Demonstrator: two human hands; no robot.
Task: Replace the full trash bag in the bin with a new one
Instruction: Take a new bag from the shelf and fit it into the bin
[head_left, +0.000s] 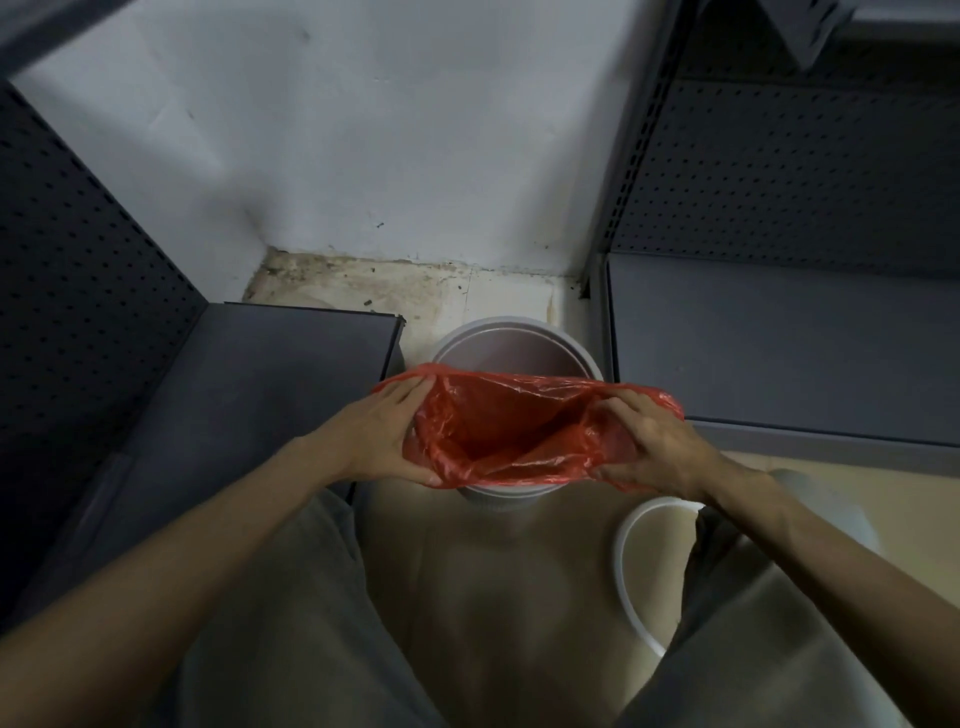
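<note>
A red plastic trash bag (498, 421) is held open over a round white bin (511, 338) that stands on the floor between two shelf units. My left hand (387, 431) grips the bag's left edge, thumb near the front rim. On the other side my right hand (652, 441) pinches the bag's right edge. The bag's mouth is stretched wide and hangs down into the bin, covering its front half. Behind the bag, the bin's far inner wall shows bare.
A white ring (623, 566), like a bin rim, lies on the beige floor at the right, partly hidden by my right leg. Dark grey shelf bases (291, 364) (779, 343) flank the bin closely. A white wall (395, 156) stands just behind.
</note>
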